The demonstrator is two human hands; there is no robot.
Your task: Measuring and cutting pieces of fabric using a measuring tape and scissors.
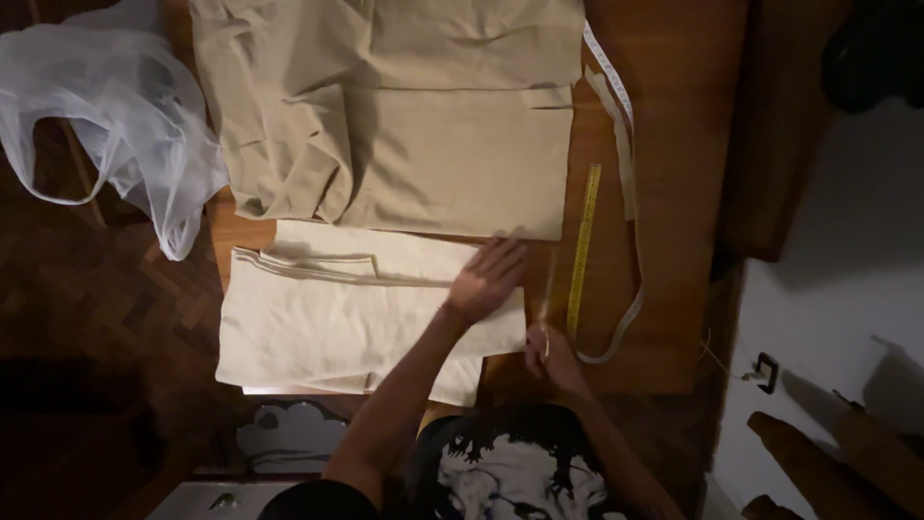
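Wooden table [674,193] seen from above in dim light, parquet floor to one side. Two pieces of cloth are laid on it: a tan fabric [404,116] folded at the far side, and a cream fabric [327,318] nearer the person, just overlapped at its far edge by the tan one. The left hand [489,277] is pressed flat on the cream fabric at its corner, fingers spread and extended, nothing grasped. The right hand [551,349] is held beside that edge, fingers pinched on a thin stick-like tool [549,294]; what it is cannot be told. A yellow measuring tape [583,246] is stretched just beside it, looping back in white. A clear plastic bag [115,116] is draped off the table's left end.
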